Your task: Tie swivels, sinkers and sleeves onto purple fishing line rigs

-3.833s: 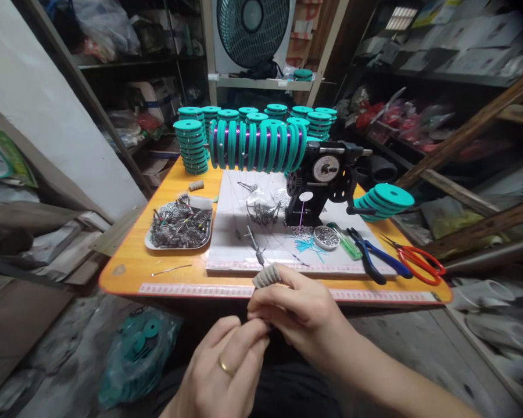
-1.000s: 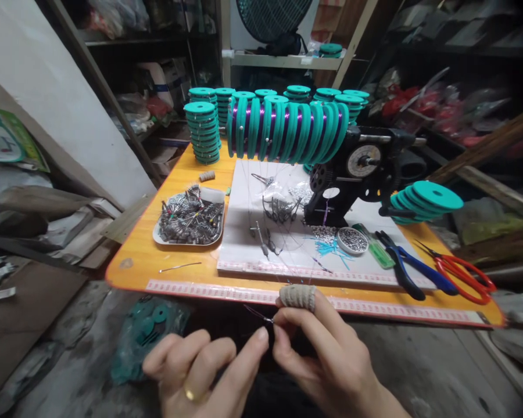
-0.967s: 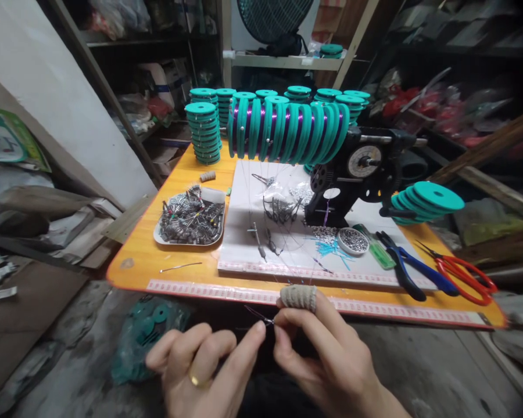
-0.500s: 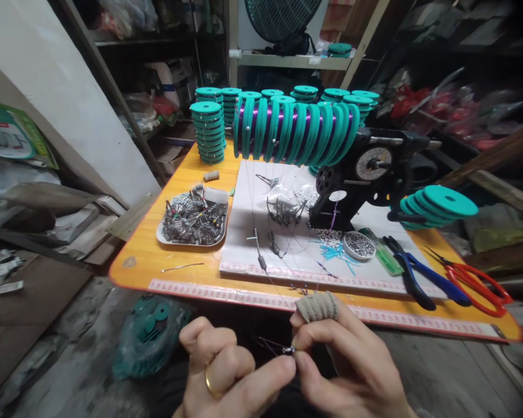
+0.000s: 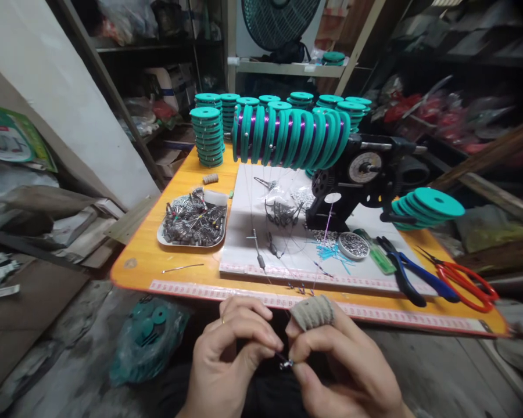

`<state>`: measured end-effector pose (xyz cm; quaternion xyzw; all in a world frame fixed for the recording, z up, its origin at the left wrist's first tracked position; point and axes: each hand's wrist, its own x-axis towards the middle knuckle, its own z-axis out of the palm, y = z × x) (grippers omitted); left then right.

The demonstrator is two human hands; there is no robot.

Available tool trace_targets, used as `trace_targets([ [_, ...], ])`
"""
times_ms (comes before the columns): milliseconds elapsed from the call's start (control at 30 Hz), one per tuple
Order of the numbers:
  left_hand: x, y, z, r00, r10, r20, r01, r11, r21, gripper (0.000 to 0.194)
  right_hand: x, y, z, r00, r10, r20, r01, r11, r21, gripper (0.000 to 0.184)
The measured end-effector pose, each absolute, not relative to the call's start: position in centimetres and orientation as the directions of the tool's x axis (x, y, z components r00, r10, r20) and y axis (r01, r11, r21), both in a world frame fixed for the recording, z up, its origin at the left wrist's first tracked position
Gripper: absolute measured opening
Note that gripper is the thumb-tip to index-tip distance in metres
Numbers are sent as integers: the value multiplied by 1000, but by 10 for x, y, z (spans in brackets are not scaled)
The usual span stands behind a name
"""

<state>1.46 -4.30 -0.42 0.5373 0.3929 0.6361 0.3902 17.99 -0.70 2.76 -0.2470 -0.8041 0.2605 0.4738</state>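
Both hands meet low in front of the orange table's point(image 5: 174, 264) near edge. My left hand point(image 5: 229, 360), a ring on one finger, pinches a small metal swivel point(image 5: 285, 364) on a thin line. My right hand point(image 5: 344, 363) pinches the same piece from the other side; a cloth guard point(image 5: 311, 312) wraps its index finger. Thin lines run up from the hands toward a row of teal spools with purple line point(image 5: 290, 138) on a black winding machine point(image 5: 361, 174).
A metal tray of small fishing parts point(image 5: 193, 222) sits left on the table. A white board point(image 5: 287, 232) holds hooks, teal bits and a round tin point(image 5: 353, 245). Blue pliers point(image 5: 412, 276) and red scissors point(image 5: 464, 278) lie right. Stacks of teal spools point(image 5: 207, 136) stand behind.
My hands have drawn closer together and lower, toward me. The left fingers have curled from spread to a pinch on the swivel beside the right fingertips.
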Motion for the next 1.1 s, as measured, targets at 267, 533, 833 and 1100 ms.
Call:
trace_targets([
  [267,-10,-46,-7,-66,846,529,87,-523,848,2,176,-13,32,-573,573,585,148,775,-614,18],
  [533,-47,-55,-10,68,729,681,304,-665,682,20,147,-25,21,-623,539,566,159,797,-583,16],
  [833,-84,-49,-26,-146,695,704,770,-367,521,50,114,-27,9,-552,507,662,177,847,-501,15],
  [1100,-97,-42,-62,14,663,748,931,-281,232,31,137,-21,0,-412,699,585,151,685,-712,16],
])
